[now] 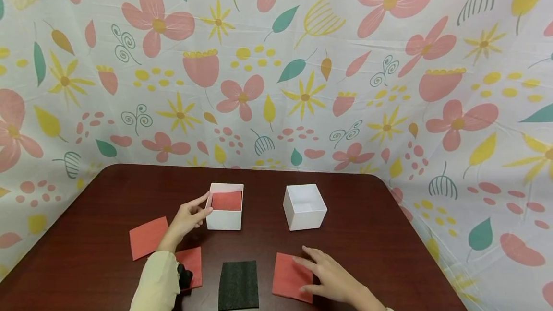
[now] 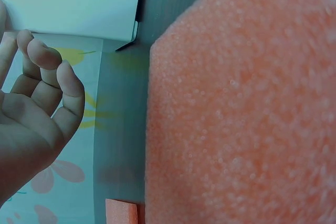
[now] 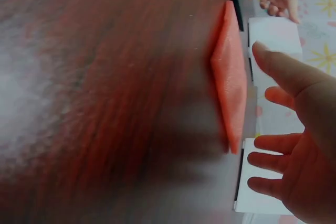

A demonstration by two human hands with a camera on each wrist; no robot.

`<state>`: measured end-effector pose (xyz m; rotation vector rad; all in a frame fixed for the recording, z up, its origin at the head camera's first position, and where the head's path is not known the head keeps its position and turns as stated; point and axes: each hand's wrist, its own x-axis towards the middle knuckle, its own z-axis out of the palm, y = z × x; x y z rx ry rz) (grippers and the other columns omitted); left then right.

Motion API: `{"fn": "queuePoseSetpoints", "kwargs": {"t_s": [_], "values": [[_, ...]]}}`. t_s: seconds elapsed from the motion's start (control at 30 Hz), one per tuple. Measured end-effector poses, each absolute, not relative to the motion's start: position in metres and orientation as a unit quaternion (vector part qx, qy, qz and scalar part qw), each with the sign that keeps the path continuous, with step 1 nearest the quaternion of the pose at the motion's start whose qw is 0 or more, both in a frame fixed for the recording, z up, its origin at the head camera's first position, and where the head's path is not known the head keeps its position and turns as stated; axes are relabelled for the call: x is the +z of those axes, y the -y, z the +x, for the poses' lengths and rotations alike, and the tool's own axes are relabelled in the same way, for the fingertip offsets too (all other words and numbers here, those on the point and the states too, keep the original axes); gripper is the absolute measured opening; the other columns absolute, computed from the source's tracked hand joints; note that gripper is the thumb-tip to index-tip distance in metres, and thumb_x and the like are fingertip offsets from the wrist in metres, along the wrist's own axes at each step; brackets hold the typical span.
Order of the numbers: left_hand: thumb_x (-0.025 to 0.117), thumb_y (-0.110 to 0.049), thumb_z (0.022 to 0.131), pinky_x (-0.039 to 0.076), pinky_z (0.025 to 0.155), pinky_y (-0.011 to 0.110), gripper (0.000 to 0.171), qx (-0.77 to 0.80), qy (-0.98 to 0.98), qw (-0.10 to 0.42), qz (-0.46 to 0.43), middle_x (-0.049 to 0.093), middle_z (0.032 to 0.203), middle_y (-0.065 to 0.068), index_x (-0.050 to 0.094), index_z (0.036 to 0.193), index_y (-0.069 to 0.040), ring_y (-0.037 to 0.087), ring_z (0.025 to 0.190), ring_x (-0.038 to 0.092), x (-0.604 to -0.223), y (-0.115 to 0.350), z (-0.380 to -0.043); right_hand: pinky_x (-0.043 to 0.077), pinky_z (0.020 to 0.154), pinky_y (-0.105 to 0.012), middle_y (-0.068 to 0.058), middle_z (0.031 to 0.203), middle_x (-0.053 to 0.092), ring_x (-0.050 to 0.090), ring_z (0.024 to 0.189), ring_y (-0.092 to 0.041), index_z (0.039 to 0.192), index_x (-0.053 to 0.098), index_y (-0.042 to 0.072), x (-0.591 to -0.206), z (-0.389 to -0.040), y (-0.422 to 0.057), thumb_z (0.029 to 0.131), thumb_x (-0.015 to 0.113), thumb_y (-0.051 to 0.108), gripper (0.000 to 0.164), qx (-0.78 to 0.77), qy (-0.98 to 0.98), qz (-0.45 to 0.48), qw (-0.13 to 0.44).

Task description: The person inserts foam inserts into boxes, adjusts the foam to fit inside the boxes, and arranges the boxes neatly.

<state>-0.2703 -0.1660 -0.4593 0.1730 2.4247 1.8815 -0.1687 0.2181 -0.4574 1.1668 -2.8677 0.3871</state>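
Note:
At the left white box [image 1: 224, 220], my left hand [image 1: 186, 220] touches the left side with thumb and index finger extended; its other fingers curl loosely. A red felt-like square [image 1: 226, 200] lies inside that box. My right hand [image 1: 332, 280] hovers with spread fingers over another red square [image 1: 286, 275], overlapping its right edge in the head view. In the right wrist view nothing sits between the right fingers. Under the left forearm lies a red square [image 1: 195, 260], partly hidden by the sleeve and wrist camera.
A second white box [image 1: 305, 215] stands open-topped at the right. Between the hands, near the front, lies a dark green-black square [image 1: 238, 284]. One more red square [image 1: 147, 238] rests at the left. A flowered cloth [image 1: 276, 85] hangs behind the dark wooden table [image 1: 354, 215].

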Motion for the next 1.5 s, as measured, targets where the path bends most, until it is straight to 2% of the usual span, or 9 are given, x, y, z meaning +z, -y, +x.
{"fn": "queuePoseSetpoints", "kwargs": {"t_s": [0.23, 0.47, 0.63, 0.87, 1.03, 1.2, 1.33, 1.43, 1.5], "values": [[0.061, -0.022, 0.086, 0.045, 0.054, 0.033, 0.055, 0.610, -0.789, 0.034, 0.062, 0.048, 0.072, 0.022, 0.040, 0.136, -0.015, 0.017, 0.056, 0.044, -0.459, 0.166, -0.271, 0.041, 0.082, -0.049, -0.026, 0.124, 0.044, 0.046, 0.109, -0.035, 0.124, 0.055, 0.016, -0.461, -0.168, -0.222, 0.082, 0.058, 0.047, 0.053, 0.104, 0.921, 0.376, 0.007], [0.060, -0.020, 0.087, 0.045, 0.054, 0.033, 0.054, 0.606, -0.793, 0.032, 0.058, 0.048, 0.070, 0.016, 0.040, 0.136, -0.015, 0.016, 0.055, 0.044, -0.460, 0.165, -0.272, 0.040, 0.082, -0.049, -0.029, 0.121, 0.045, 0.046, 0.109, -0.037, 0.120, 0.060, 0.017, -0.464, -0.168, -0.220, 0.079, 0.063, 0.042, 0.048, 0.089, 0.926, 0.367, -0.002], [0.061, -0.023, 0.086, 0.045, 0.054, 0.033, 0.055, 0.605, -0.794, 0.032, 0.056, 0.049, 0.071, 0.018, 0.040, 0.136, -0.015, 0.016, 0.056, 0.044, -0.460, 0.166, -0.271, 0.041, 0.080, -0.049, -0.024, 0.113, 0.053, 0.048, 0.105, -0.036, 0.117, 0.062, 0.015, -0.465, -0.168, -0.218, 0.077, 0.066, 0.040, 0.047, 0.079, 0.923, 0.376, 0.011], [0.062, -0.026, 0.085, 0.045, 0.054, 0.031, 0.057, 0.605, -0.794, 0.031, 0.058, 0.047, 0.068, 0.012, 0.039, 0.136, -0.015, 0.016, 0.056, 0.044, -0.459, 0.166, -0.271, 0.043, 0.067, -0.032, -0.011, 0.098, 0.049, 0.047, 0.083, -0.018, 0.113, 0.065, 0.011, -0.466, -0.168, -0.217, 0.073, 0.072, 0.035, 0.046, 0.100, 0.912, 0.395, 0.054], [0.062, -0.025, 0.085, 0.044, 0.054, 0.031, 0.056, 0.607, -0.792, 0.033, 0.056, 0.046, 0.067, 0.011, 0.039, 0.137, -0.016, 0.016, 0.055, 0.044, -0.459, 0.166, -0.271, 0.039, 0.063, -0.020, -0.007, 0.097, 0.039, 0.042, 0.077, -0.010, 0.108, 0.066, 0.005, -0.467, -0.168, -0.215, 0.067, 0.078, 0.023, 0.047, 0.200, 0.905, 0.375, 0.032], [0.061, -0.024, 0.086, 0.044, 0.054, 0.031, 0.056, 0.606, -0.793, 0.032, 0.055, 0.047, 0.068, 0.011, 0.039, 0.137, -0.015, 0.016, 0.056, 0.044, -0.460, 0.166, -0.271, 0.041, 0.059, -0.020, -0.014, 0.102, 0.040, 0.046, 0.072, -0.010, 0.104, 0.067, 0.002, -0.468, -0.170, -0.211, 0.061, 0.079, 0.010, 0.045, 0.286, 0.903, 0.321, 0.002], [0.061, -0.023, 0.086, 0.045, 0.054, 0.030, 0.055, 0.606, -0.793, 0.035, 0.053, 0.047, 0.067, 0.010, 0.039, 0.137, -0.016, 0.017, 0.056, 0.044, -0.461, 0.166, -0.272, 0.041, 0.053, -0.021, -0.017, 0.097, 0.051, 0.043, 0.061, -0.005, 0.104, 0.066, -0.002, -0.466, -0.171, -0.212, 0.065, 0.075, -0.001, 0.040, 0.353, 0.896, 0.268, -0.037], [0.061, -0.023, 0.086, 0.045, 0.054, 0.030, 0.056, 0.606, -0.793, 0.035, 0.053, 0.047, 0.068, 0.012, 0.039, 0.137, -0.016, 0.017, 0.057, 0.044, -0.461, 0.166, -0.272, 0.044, 0.057, -0.022, -0.019, 0.096, 0.060, 0.052, 0.074, -0.006, 0.105, 0.064, -0.003, -0.464, -0.174, -0.214, 0.071, 0.070, -0.004, 0.034, 0.396, 0.883, 0.244, -0.055], [0.061, -0.024, 0.086, 0.045, 0.054, 0.031, 0.056, 0.606, -0.793, 0.035, 0.054, 0.048, 0.069, 0.013, 0.039, 0.137, -0.016, 0.017, 0.057, 0.045, -0.461, 0.166, -0.272, 0.047, 0.057, -0.024, -0.018, 0.102, 0.060, 0.055, 0.074, -0.008, 0.106, 0.062, -0.005, -0.462, -0.176, -0.216, 0.076, 0.064, -0.006, 0.031, 0.429, 0.871, 0.231, -0.065]]}}
